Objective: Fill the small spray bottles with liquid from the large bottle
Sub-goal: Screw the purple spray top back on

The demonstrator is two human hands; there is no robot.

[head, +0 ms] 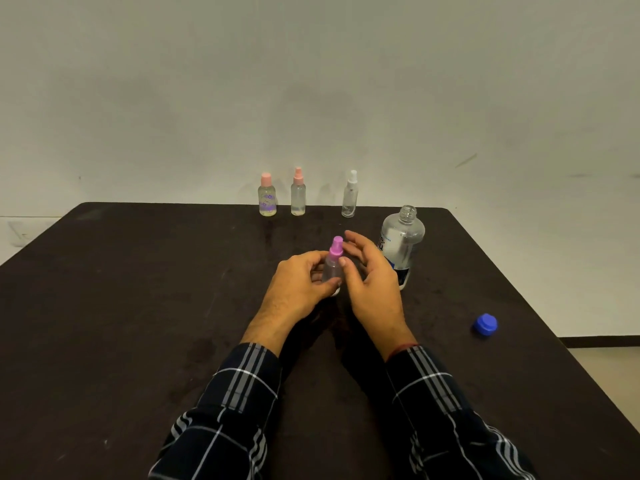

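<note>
A small clear spray bottle (333, 263) with a purple spray top stands upright on the dark table (138, 306) in the middle. My left hand (299, 287) wraps around its body. My right hand (370, 278) sits just to its right, fingers spread, thumb touching the bottle near its neck. The large clear bottle (401, 242) stands uncapped right behind my right hand. Its blue cap (485, 323) lies on the table to the right. Three more small bottles stand at the far edge: a pink-capped one (267, 199), a pink-topped spray bottle (298, 197) and a white-topped spray bottle (350, 199).
A plain pale wall rises behind the table. The table's right edge runs diagonally close to the blue cap, with floor beyond it. Checked dark sleeves cover both forearms.
</note>
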